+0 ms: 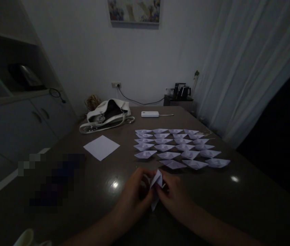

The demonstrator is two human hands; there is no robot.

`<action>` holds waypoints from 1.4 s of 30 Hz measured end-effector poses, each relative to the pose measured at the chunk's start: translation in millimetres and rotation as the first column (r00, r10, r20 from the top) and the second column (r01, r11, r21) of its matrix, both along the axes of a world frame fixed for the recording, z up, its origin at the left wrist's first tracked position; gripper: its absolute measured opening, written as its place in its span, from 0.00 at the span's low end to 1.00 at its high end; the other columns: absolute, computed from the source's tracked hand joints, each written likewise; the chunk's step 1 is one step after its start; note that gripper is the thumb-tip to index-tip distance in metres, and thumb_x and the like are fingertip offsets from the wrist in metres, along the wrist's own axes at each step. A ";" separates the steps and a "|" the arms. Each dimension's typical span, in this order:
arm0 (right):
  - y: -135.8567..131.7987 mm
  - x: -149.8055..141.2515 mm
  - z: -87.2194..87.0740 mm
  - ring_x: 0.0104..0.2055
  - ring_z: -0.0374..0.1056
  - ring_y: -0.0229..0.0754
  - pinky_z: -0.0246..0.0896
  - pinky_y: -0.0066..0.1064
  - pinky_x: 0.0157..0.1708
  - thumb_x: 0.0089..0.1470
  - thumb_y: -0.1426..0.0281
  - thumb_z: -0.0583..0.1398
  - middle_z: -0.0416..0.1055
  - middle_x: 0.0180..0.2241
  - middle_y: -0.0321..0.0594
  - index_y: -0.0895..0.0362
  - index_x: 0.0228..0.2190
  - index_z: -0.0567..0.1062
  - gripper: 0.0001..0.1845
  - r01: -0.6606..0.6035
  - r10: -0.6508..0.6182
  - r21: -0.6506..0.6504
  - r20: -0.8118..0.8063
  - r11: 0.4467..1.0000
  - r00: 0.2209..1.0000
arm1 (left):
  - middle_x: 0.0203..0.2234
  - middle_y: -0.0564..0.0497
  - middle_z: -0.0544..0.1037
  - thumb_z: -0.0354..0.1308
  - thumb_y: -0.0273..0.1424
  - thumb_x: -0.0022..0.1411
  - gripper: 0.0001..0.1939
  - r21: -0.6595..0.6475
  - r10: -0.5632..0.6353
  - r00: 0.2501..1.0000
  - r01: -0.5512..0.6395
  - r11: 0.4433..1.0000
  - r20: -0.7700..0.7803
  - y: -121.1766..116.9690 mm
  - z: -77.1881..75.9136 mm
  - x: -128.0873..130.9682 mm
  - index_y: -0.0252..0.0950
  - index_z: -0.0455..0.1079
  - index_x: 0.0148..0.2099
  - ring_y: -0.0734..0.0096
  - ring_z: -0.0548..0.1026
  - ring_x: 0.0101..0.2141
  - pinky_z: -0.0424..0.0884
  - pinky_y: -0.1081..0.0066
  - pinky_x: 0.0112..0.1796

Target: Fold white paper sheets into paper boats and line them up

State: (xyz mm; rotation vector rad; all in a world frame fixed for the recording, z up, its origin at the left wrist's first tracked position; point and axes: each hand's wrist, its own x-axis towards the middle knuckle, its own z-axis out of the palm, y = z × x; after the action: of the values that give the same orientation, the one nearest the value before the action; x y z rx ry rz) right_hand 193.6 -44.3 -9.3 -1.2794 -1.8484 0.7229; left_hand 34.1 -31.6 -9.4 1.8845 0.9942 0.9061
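Observation:
Between my two hands is a small piece of folded white paper, held above the near part of the dark table. My left hand pinches its left side with thumb and fingers. From the right, my right hand grips the same paper, thumb pressed against the fold. One pointed end sticks up and another points down below the thumbs. Just beyond my hands stand several white paper boats in rows. To the left lies a flat white sheet of paper, apart from my hands.
A white handbag lies at the table's far left, beside a white power bank with a short cable. A blurred dark patch covers the left side. A pale object shows at the bottom left edge. Curtains hang at right.

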 end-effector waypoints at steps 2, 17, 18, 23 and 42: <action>-0.7 0.1 -0.8 0.33 0.72 0.43 0.63 0.31 0.32 0.50 0.80 0.55 0.75 0.34 0.41 0.56 0.39 0.72 0.14 -0.031 0.031 0.013 -0.024 0.999 0.999 | 0.40 0.46 0.74 0.54 0.24 0.58 0.18 -0.029 -0.005 1.000 0.005 1.000 -0.007 -1.2 1.5 0.2 0.38 0.60 0.51 0.65 0.75 0.37 0.73 0.67 0.36; 8.0 2.0 -9.2 0.20 0.63 0.36 0.50 0.23 0.18 0.46 0.78 0.58 0.67 0.20 0.29 0.54 0.34 0.63 0.13 0.071 -0.092 -0.131 -0.162 0.989 0.983 | 0.38 0.46 0.76 0.49 0.25 0.58 0.13 -0.105 -0.085 0.995 0.089 0.990 0.045 1.2 6.9 -2.8 0.35 0.67 0.45 0.62 0.75 0.39 0.70 0.65 0.41; 7.8 1.6 -10.2 0.20 0.63 0.36 0.51 0.23 0.18 0.47 0.76 0.58 0.66 0.19 0.29 0.54 0.34 0.64 0.11 0.063 -0.091 -0.152 -0.183 0.986 0.979 | 0.37 0.46 0.76 0.49 0.26 0.59 0.11 -0.116 -0.096 0.994 0.101 0.988 0.054 1.4 7.6 -2.3 0.34 0.67 0.45 0.62 0.75 0.38 0.70 0.66 0.40; 10.2 3.7 -11.9 0.20 0.63 0.36 0.52 0.24 0.19 0.44 0.77 0.60 0.67 0.19 0.30 0.55 0.32 0.65 0.11 0.010 -0.091 -0.284 -0.274 0.959 0.957 | 0.33 0.48 0.76 0.50 0.28 0.63 0.10 -0.145 -0.168 0.986 0.166 0.975 0.001 1.4 6.3 -3.1 0.34 0.66 0.46 0.63 0.75 0.35 0.69 0.67 0.37; 9.8 9.3 -6.5 0.21 0.67 0.34 0.58 0.22 0.20 0.36 0.77 0.63 0.70 0.23 0.29 0.55 0.33 0.65 0.19 -0.431 -0.125 -0.594 -0.672 0.679 0.730 | 0.32 0.49 0.76 0.60 0.28 0.61 0.07 0.161 -0.280 0.945 0.306 0.938 -0.167 9.8 7.8 -16.4 0.35 0.72 0.43 0.68 0.75 0.33 0.68 0.73 0.35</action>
State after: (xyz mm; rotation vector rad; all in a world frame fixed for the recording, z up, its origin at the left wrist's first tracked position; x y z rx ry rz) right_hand 202.8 -34.4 -15.7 -1.0450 -1.0604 1.8948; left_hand 17.8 -21.8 -1.5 2.2098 0.6994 0.7133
